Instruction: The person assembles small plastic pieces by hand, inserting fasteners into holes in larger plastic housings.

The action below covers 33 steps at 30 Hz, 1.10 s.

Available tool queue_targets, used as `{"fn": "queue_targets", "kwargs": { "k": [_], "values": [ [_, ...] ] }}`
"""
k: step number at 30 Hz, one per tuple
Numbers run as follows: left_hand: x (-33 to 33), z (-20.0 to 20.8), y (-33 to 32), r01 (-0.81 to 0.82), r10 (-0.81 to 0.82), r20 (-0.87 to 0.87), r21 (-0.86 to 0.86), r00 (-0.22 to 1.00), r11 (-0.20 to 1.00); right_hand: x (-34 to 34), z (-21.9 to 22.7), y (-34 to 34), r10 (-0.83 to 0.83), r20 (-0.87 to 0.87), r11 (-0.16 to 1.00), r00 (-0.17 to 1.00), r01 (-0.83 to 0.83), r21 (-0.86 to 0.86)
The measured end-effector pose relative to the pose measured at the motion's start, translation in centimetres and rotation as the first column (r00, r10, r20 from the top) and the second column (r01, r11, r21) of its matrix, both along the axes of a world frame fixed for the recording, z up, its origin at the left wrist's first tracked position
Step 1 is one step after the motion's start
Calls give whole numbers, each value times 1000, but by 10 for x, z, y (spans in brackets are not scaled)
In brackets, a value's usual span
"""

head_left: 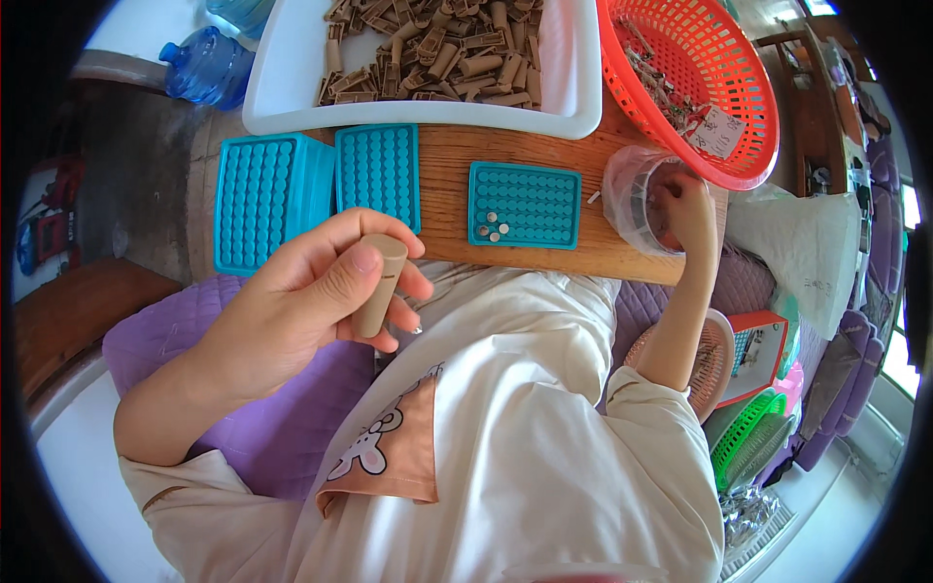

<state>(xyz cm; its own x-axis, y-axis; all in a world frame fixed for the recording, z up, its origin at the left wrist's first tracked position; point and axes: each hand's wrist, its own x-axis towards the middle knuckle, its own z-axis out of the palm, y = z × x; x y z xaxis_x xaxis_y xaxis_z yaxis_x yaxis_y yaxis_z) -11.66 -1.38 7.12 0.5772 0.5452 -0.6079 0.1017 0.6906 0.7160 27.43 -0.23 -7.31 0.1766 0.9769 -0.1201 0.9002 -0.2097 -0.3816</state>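
Held up over my lap is a tan cylindrical piece (382, 287) with a flat round top; the fingers and thumb of my left hand (303, 287) are wrapped round it. My right hand (688, 209) reaches down into a transparent container (637, 209) with a plastic bag lining at the table's right edge. Its fingertips are hidden inside, so what they touch does not show. Between the hands lies a small teal ridged tray (539, 204), with several small silvery discs (502, 229) at its lower left.
A white bin (282, 87) of brown plastic parts (476, 66) stands at the back. Teal ridged trays (262, 199) are at the left of the wooden table (442, 209). A red basket (763, 126) overhangs the right corner. Blue water bottles (209, 68) stand far left.
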Motion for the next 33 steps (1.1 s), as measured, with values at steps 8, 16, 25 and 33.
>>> {"fn": "queue_targets", "kwargs": {
  "k": [8, 16, 25, 33],
  "values": [
    [0, 1, 3, -161, 168, 44, -126, 985, 979, -6, 25, -14, -149, -401, 988, 904, 149, -32],
    [1, 0, 4, -198, 209, 33, -208, 977, 958, -24, 38, -14, -174, -607, 970, 776, 240, 29],
    [-2, 2, 8, -210, 219, 18, -214, 976, 954, -157, 72, -9, 345, -866, 932, 362, -18, 363],
    [-2, 4, 11, -252, 268, 28, -253, 963, 934, -230, 86, -19, 481, -870, 876, 103, -13, 483]
  ]
}}
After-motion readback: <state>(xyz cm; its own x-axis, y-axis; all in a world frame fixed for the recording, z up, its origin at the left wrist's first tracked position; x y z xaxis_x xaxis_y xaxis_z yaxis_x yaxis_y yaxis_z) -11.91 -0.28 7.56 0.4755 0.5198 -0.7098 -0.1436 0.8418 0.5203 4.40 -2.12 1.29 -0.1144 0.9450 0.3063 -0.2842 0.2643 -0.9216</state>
